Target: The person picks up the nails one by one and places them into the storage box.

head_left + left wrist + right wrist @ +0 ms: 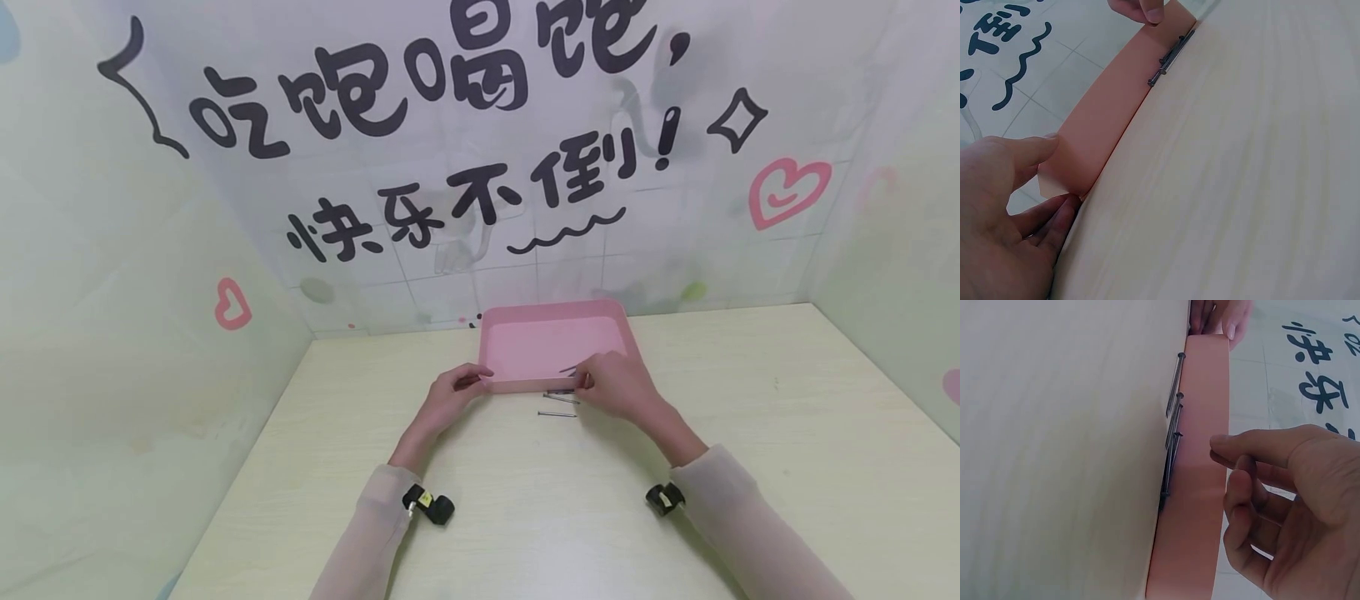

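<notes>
A shallow pink tray (517, 387) lies against the back wall. My left hand (453, 396) holds its front left corner; in the left wrist view the thumb (1047, 145) is on the rim and the other fingers are lower at the corner. Over the front wall, towards the right, my right hand (618, 383) hovers with thumb and bent fingers close together. No nail shows between these fingers in the right wrist view. Beside them, thin dark nails (567, 369) appear over the tray floor. Several more nails (1173, 465) lie on the table along the tray's front wall.
The pale wooden table (510, 508) meets printed wall sheets (337, 292) at the back and sides. Small dark bits (476, 320) show beside the tray's back left corner. A black wrist camera (429, 505) sits at the left cuff, another camera (664, 498) at the right.
</notes>
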`<state>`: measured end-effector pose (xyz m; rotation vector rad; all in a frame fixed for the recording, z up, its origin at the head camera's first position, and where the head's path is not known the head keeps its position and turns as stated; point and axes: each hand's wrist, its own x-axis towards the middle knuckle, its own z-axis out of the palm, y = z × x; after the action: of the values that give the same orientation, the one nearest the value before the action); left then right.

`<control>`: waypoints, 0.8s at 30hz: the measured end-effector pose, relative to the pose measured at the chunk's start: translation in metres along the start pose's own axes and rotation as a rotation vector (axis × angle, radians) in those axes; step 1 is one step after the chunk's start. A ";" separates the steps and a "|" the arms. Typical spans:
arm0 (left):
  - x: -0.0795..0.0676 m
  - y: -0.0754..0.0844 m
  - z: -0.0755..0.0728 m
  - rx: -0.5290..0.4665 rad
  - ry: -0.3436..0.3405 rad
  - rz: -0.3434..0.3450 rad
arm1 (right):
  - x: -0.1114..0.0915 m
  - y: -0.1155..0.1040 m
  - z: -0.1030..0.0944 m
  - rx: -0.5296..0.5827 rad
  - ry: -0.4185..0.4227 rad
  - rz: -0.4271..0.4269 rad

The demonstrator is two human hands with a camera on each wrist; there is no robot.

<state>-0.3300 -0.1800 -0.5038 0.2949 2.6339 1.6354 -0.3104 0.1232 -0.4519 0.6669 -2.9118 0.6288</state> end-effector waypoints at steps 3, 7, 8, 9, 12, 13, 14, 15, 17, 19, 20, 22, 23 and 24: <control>0.000 0.000 0.000 -0.003 0.001 -0.003 | 0.000 -0.002 0.003 0.011 -0.033 -0.037; -0.001 0.001 0.000 -0.004 -0.001 -0.005 | -0.001 -0.006 0.007 0.018 -0.070 -0.031; -0.001 0.000 -0.001 -0.003 0.000 -0.005 | -0.001 -0.008 0.008 0.020 -0.079 -0.023; -0.001 0.000 -0.001 -0.001 -0.001 -0.005 | -0.001 -0.008 0.008 0.018 -0.088 -0.017; -0.001 0.001 0.000 -0.002 0.000 -0.002 | -0.001 -0.010 0.008 0.012 -0.105 -0.013; -0.001 0.000 0.000 0.000 0.000 -0.003 | -0.001 -0.011 0.008 0.010 -0.110 -0.015; -0.001 0.000 0.000 0.000 0.000 -0.005 | -0.001 -0.011 0.009 0.009 -0.114 -0.020; -0.001 0.000 0.000 -0.001 0.000 -0.006 | -0.001 -0.011 0.009 0.005 -0.117 -0.028; -0.001 -0.001 0.000 -0.003 -0.001 -0.008 | -0.002 -0.010 0.010 0.006 -0.127 -0.030; 0.000 -0.001 0.000 -0.004 0.000 -0.008 | -0.002 -0.010 0.010 0.006 -0.142 -0.032; 0.000 -0.002 0.000 -0.005 0.000 -0.007 | -0.002 -0.010 0.011 0.008 -0.151 -0.034; 0.000 -0.001 0.000 -0.008 0.003 -0.005 | -0.002 -0.009 0.011 0.013 -0.169 -0.025; 0.000 -0.001 0.000 -0.008 0.003 -0.004 | -0.002 -0.009 0.011 0.015 -0.175 -0.025; 0.000 0.000 0.000 -0.007 0.002 -0.005 | -0.003 -0.009 0.011 0.014 -0.180 -0.023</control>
<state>-0.3300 -0.1802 -0.5042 0.2860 2.6276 1.6443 -0.3040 0.1119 -0.4594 0.7978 -3.0611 0.6168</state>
